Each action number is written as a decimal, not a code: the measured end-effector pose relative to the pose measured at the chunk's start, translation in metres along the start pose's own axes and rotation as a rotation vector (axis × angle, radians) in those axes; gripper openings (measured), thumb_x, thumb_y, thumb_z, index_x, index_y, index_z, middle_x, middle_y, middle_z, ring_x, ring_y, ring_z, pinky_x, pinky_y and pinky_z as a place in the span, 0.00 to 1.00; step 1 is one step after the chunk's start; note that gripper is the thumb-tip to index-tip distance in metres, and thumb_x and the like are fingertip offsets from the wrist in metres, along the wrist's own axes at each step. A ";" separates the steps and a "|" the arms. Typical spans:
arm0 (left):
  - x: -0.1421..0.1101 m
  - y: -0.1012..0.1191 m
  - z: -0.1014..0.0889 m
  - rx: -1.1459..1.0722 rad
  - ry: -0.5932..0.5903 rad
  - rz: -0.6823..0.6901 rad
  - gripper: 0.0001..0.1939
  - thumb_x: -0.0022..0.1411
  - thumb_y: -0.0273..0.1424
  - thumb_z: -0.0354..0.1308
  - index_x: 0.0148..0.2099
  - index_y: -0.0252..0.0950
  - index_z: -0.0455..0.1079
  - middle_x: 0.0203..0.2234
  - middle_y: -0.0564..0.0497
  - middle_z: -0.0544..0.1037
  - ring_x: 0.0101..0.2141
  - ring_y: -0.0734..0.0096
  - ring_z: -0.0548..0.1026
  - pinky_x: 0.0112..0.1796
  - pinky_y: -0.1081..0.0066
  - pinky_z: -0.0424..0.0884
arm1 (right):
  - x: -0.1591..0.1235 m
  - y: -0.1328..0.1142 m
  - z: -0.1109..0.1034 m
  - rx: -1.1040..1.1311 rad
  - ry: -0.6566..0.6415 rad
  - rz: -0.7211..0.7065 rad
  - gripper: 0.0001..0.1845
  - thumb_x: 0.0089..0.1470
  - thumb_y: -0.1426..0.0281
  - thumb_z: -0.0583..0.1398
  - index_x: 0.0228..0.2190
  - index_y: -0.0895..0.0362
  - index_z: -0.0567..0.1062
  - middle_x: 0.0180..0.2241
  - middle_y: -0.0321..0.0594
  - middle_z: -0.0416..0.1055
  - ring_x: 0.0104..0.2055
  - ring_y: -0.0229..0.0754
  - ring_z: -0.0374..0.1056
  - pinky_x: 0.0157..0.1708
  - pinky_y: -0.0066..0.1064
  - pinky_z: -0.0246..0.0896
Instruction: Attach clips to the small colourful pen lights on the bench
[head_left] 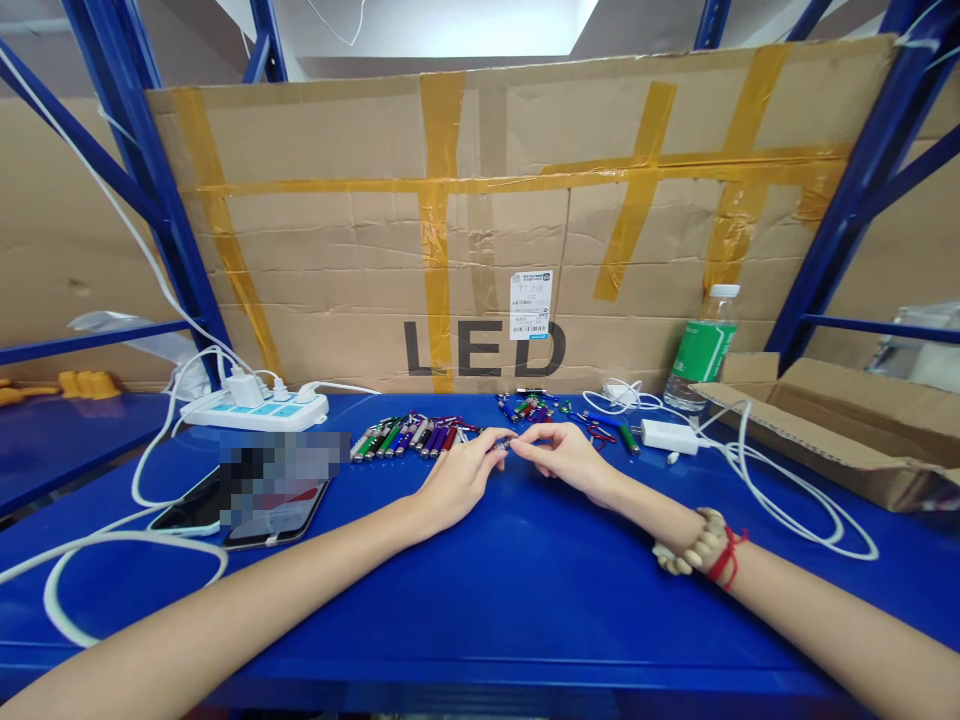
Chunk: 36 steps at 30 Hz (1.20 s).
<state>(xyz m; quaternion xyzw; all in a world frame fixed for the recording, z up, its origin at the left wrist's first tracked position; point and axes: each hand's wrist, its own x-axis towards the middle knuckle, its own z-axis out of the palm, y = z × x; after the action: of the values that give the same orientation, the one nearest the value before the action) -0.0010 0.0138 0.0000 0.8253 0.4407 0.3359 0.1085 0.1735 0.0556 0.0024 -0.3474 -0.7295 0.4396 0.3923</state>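
Note:
Both my hands meet over the middle of the blue table (525,600). A small shiny metal piece (504,444) lies between my fingertips, mostly hidden. My left hand (459,475) is closed on it from the left, and my right hand (564,457) pinches its right end. Just beyond my left hand lies a row of small coloured metal tubes (405,436) that look like keychain flashlights, in silver, green, purple and red. Behind my right hand is a loose pile of coloured clips and tubes (534,408). A green tube (628,440) lies to the right.
Two phones (281,520) (191,505) and a white power strip (259,410) are on the left. Rightward are a white adapter (670,437), looping cables (795,540), a bottle (703,350) and an open cardboard box (840,440). Cardboard (337,270) walls the back.

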 end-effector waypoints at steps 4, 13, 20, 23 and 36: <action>0.000 -0.002 0.001 -0.017 0.013 0.022 0.15 0.64 0.32 0.42 0.51 0.41 0.62 0.32 0.53 0.75 0.35 0.70 0.73 0.39 0.72 0.66 | -0.001 0.001 -0.001 -0.019 -0.011 0.015 0.19 0.40 0.56 0.62 0.23 0.61 0.73 0.12 0.29 0.59 0.15 0.28 0.51 0.17 0.24 0.42; 0.000 -0.001 0.002 -0.013 0.020 -0.006 0.13 0.64 0.31 0.42 0.48 0.40 0.63 0.32 0.52 0.75 0.34 0.70 0.73 0.37 0.71 0.67 | -0.002 -0.003 0.000 -0.050 -0.007 0.050 0.21 0.38 0.54 0.63 0.23 0.62 0.73 0.11 0.29 0.58 0.15 0.28 0.51 0.17 0.24 0.42; 0.000 -0.001 0.002 0.017 -0.025 -0.021 0.12 0.64 0.32 0.41 0.46 0.38 0.62 0.28 0.52 0.73 0.30 0.70 0.72 0.35 0.71 0.66 | -0.001 -0.001 0.001 -0.095 -0.007 0.050 0.23 0.36 0.53 0.63 0.22 0.62 0.73 0.11 0.30 0.59 0.14 0.28 0.51 0.16 0.23 0.42; 0.000 -0.001 0.002 0.026 -0.021 -0.028 0.13 0.64 0.32 0.40 0.46 0.38 0.62 0.28 0.52 0.72 0.29 0.71 0.71 0.33 0.72 0.65 | -0.001 -0.001 0.001 -0.109 -0.010 0.042 0.22 0.37 0.53 0.63 0.22 0.61 0.73 0.11 0.30 0.59 0.14 0.28 0.51 0.16 0.23 0.43; 0.002 0.000 0.002 0.055 -0.020 -0.026 0.11 0.64 0.30 0.38 0.38 0.37 0.62 0.24 0.54 0.68 0.26 0.73 0.67 0.30 0.74 0.62 | 0.003 0.003 -0.001 -0.061 0.047 -0.132 0.20 0.37 0.59 0.65 0.30 0.60 0.75 0.27 0.38 0.70 0.15 0.27 0.56 0.14 0.23 0.51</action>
<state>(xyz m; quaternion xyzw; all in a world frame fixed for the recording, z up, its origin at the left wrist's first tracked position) 0.0007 0.0156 -0.0007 0.8257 0.4593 0.3137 0.0943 0.1734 0.0591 0.0011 -0.3209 -0.7544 0.3819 0.4267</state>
